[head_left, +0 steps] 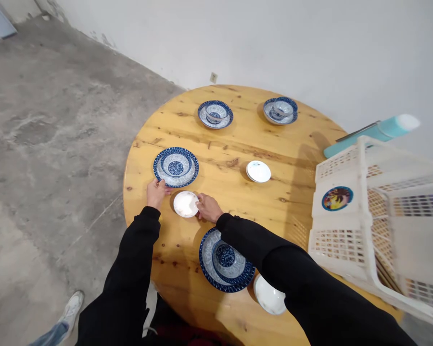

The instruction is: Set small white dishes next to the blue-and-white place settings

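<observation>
My right hand pinches the right rim of a small white dish, on or just above the table; I cannot tell which. My left hand is closed at the near left rim of a blue-and-white plate, its fingertips on the edge. A matching bowl rests on this plate. Close to my body, partly under my right sleeve, lies another patterned plate with a bowl on it. Beside that stands a white bowl, also partly covered by the sleeve.
Two more patterned plates, the left and the right, carry bowls at the far side of the round wooden table. White dishes sit mid-table. A white plastic basket and a turquoise roll stand right. A wall is behind.
</observation>
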